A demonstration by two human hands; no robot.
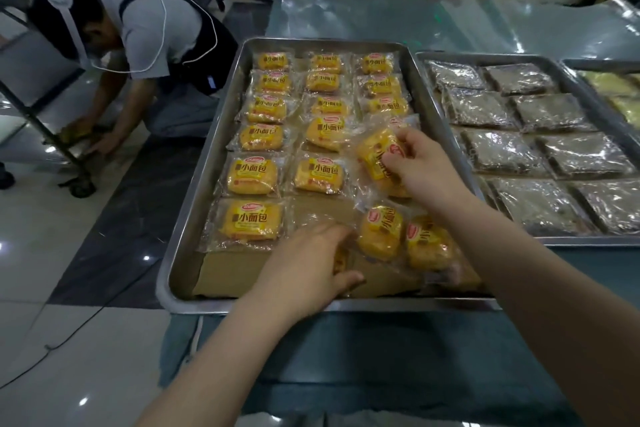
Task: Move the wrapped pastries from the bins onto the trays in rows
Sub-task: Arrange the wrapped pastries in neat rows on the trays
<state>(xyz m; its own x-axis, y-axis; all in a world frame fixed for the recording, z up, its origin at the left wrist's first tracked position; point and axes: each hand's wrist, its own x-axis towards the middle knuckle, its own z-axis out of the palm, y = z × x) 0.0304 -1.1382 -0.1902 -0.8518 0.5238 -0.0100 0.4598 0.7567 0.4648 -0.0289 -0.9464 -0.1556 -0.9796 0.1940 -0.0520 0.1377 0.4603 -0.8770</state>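
Near the right edge of the tray point(188, 218) the right hand point(420, 166) pinches a yellow wrapped pastry point(375, 156), and the left hand point(308, 263) grips a half-hidden second pastry point(341, 258) at the front edge

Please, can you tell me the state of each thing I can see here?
Left hand: holds a front pastry, mostly hidden.
Right hand: pinches a lifted pastry, tilted.
Near tray: partly filled, rows neat at left, cardboard showing in front.
Two loose pastries: lying crooked, front right.
Right tray: filled with dark packets in rows.
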